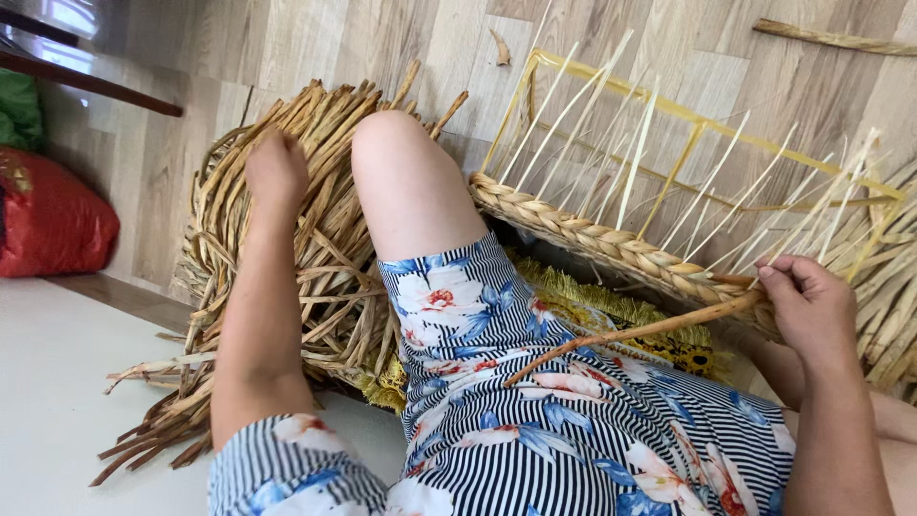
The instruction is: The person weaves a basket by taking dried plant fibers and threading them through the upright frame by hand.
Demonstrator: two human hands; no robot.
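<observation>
Sitting on a wood-pattern floor [382, 38], a person in a striped, flowered garment weaves a basket. Left of centre, the left hand [275, 174] reaches into a heap of dried straw strands [325, 268]; its fingers are buried among them, so I cannot tell whether they grip one. At the right edge, the right hand [807, 304] pinches closed on a thick brown strand [630, 333] that trails across the lap, held against the braided rim [592, 239], seemingly to keep the weave tight. Pale upright spokes [611, 134] fan up inside a yellow wire frame [707, 119]. A red bag [48, 225] lies at far left.
</observation>
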